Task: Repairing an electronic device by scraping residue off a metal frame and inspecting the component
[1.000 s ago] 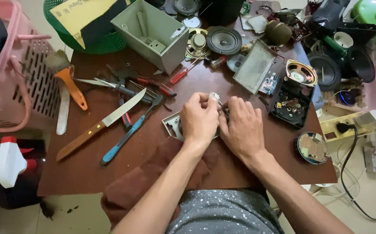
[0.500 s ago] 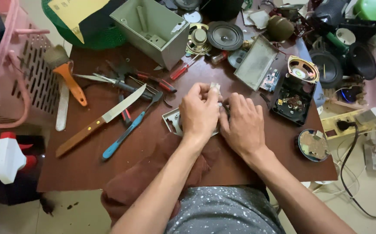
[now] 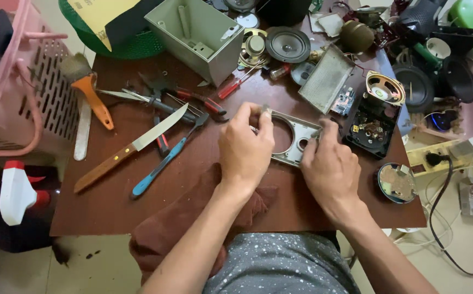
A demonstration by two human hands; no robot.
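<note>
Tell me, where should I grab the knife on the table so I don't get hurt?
Grab the knife by its brown wooden handle, coming from the near-left side. The handle points toward the table's near edge, while the bare blade points away into the pile of tools, so stay off that end.

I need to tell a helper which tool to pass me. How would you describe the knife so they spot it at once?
On the brown table, left of the left hand, lies the knife, pointing diagonally. Unlike the blue-handled tool beside it, it has a wooden handle and a long, bare steel blade.
</note>
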